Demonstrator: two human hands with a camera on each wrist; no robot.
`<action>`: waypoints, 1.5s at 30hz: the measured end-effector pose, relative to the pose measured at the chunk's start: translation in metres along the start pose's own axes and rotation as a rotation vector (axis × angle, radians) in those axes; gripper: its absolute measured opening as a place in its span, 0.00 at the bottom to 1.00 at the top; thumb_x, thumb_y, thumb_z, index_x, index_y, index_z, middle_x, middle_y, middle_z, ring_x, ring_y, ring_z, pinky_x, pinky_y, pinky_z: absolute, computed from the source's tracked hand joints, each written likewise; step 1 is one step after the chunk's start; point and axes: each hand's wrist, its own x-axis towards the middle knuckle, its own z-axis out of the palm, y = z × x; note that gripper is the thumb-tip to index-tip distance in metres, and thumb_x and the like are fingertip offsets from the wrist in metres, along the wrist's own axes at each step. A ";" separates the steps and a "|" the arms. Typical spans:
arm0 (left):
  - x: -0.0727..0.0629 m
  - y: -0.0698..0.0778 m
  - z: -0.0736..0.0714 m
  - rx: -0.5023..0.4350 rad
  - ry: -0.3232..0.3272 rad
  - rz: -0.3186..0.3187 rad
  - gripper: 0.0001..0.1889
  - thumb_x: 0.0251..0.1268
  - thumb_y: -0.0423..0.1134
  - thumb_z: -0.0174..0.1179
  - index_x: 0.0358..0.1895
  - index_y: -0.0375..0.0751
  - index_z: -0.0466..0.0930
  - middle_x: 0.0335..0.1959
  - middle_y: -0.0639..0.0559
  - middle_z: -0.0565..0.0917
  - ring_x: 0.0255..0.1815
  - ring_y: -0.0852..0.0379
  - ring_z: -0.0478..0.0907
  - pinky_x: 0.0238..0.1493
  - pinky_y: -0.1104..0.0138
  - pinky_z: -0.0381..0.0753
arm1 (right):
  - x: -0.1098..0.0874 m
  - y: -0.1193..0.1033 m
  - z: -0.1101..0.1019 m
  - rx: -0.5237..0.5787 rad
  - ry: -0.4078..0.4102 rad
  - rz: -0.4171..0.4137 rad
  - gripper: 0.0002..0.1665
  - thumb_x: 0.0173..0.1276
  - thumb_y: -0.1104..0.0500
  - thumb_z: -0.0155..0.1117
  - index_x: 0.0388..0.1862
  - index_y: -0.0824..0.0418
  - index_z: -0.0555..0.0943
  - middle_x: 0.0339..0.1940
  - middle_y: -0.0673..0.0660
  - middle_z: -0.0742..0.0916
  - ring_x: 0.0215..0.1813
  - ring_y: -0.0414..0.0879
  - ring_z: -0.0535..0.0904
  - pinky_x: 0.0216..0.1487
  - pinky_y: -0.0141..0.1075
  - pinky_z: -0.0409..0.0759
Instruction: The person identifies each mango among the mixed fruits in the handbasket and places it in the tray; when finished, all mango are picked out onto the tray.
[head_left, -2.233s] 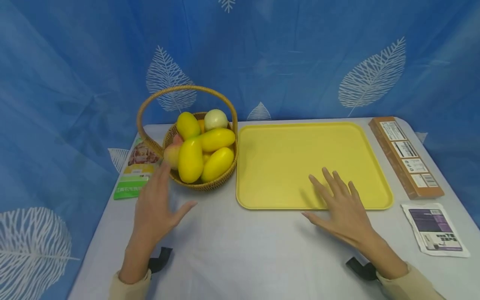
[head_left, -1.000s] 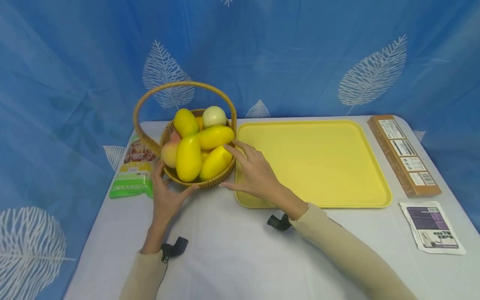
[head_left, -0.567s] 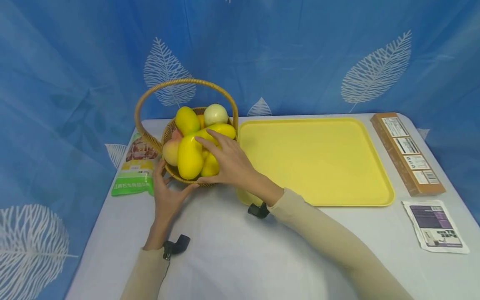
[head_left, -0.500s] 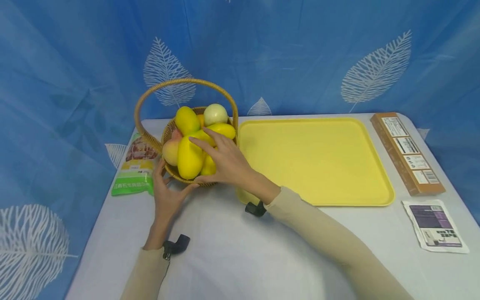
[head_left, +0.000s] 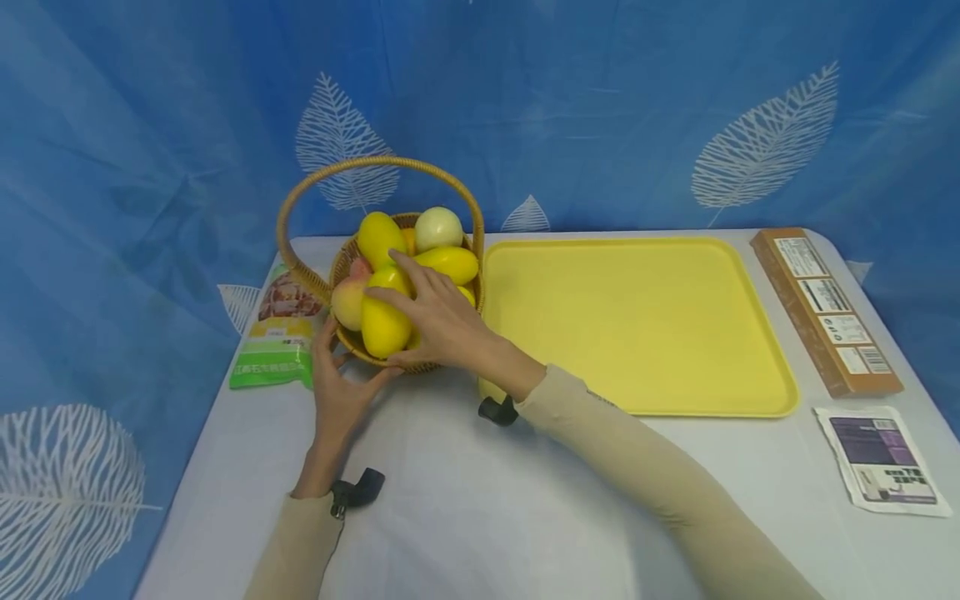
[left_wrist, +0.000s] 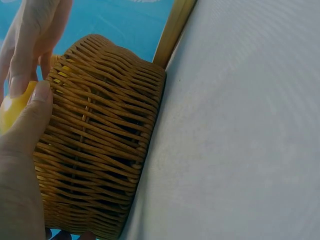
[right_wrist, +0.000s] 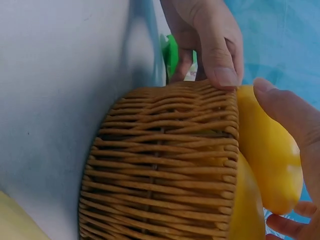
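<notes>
A wicker basket (head_left: 381, 160) with a tall arched handle holds several yellow mangoes, a peach (head_left: 347, 303) and a pale round fruit (head_left: 438, 229). My left hand (head_left: 337, 400) holds the basket's near left side, its thumb at the rim in the left wrist view, where woven wall (left_wrist: 95, 140) fills the middle. Over the basket, my right hand (head_left: 450, 333) grips the front mango (head_left: 382, 325), fingers across its top and thumb at its near end. That mango (right_wrist: 272, 150) lies between thumb and fingers in the right wrist view. Other fruit is partly hidden under this hand.
A yellow tray (head_left: 645, 333) lies right of the basket, under my right forearm's side. Beyond it are a long brown box (head_left: 825, 312) and a white-purple packet (head_left: 881, 460). A green food bag (head_left: 273, 358) lies left of the basket. A blue curtain (head_left: 585, 125) hangs behind the table.
My left hand has come onto the basket's side. From over the tray, my right hand has moved left across the basket and closed round the front mango. The basket stays in place.
</notes>
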 end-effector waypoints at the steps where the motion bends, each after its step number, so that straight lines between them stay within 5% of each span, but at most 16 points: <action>1: 0.000 0.000 0.000 0.001 0.000 0.005 0.55 0.40 0.23 0.76 0.74 0.28 0.51 0.73 0.32 0.57 0.70 0.35 0.61 0.57 0.40 0.70 | 0.000 0.000 0.000 0.000 0.004 0.002 0.54 0.49 0.31 0.75 0.74 0.45 0.66 0.80 0.63 0.54 0.69 0.58 0.66 0.70 0.48 0.66; 8: 0.000 0.002 0.000 0.015 0.004 0.004 0.55 0.40 0.24 0.77 0.74 0.28 0.52 0.73 0.31 0.58 0.70 0.35 0.61 0.57 0.39 0.70 | 0.001 -0.002 0.004 0.004 0.038 0.007 0.52 0.51 0.35 0.76 0.72 0.47 0.66 0.78 0.64 0.59 0.68 0.58 0.67 0.68 0.46 0.68; 15: -0.002 -0.035 0.002 0.056 0.013 0.012 0.59 0.39 0.32 0.81 0.77 0.44 0.52 0.74 0.43 0.59 0.71 0.44 0.62 0.56 0.47 0.73 | 0.001 -0.002 0.008 -0.011 0.028 -0.001 0.57 0.47 0.32 0.76 0.74 0.48 0.64 0.78 0.65 0.58 0.68 0.58 0.67 0.69 0.48 0.67; 21: -0.002 -0.014 0.002 0.043 0.014 0.026 0.56 0.39 0.28 0.79 0.74 0.28 0.52 0.72 0.30 0.59 0.68 0.36 0.63 0.53 0.40 0.72 | 0.000 -0.002 0.008 0.008 0.038 -0.008 0.57 0.48 0.33 0.77 0.74 0.49 0.64 0.78 0.65 0.58 0.68 0.59 0.67 0.69 0.49 0.67; 26: -0.002 0.003 0.000 0.046 0.005 0.019 0.54 0.42 0.30 0.78 0.73 0.26 0.52 0.71 0.29 0.59 0.68 0.36 0.63 0.54 0.42 0.73 | 0.000 0.000 0.004 0.044 0.092 -0.011 0.55 0.47 0.36 0.78 0.72 0.50 0.66 0.77 0.65 0.60 0.69 0.59 0.67 0.66 0.50 0.68; 36: -0.002 0.003 0.000 0.039 0.012 0.035 0.55 0.39 0.26 0.78 0.73 0.28 0.53 0.71 0.30 0.59 0.68 0.36 0.63 0.53 0.41 0.74 | -0.013 0.005 -0.017 0.070 0.191 -0.050 0.53 0.45 0.36 0.78 0.70 0.50 0.68 0.76 0.65 0.62 0.66 0.59 0.69 0.65 0.49 0.69; 45: -0.002 0.000 0.000 0.034 0.021 0.059 0.56 0.36 0.24 0.78 0.73 0.27 0.53 0.71 0.31 0.60 0.68 0.37 0.65 0.52 0.52 0.75 | -0.038 0.021 -0.037 0.071 0.207 -0.054 0.53 0.44 0.38 0.79 0.69 0.49 0.68 0.75 0.64 0.62 0.67 0.60 0.66 0.63 0.53 0.68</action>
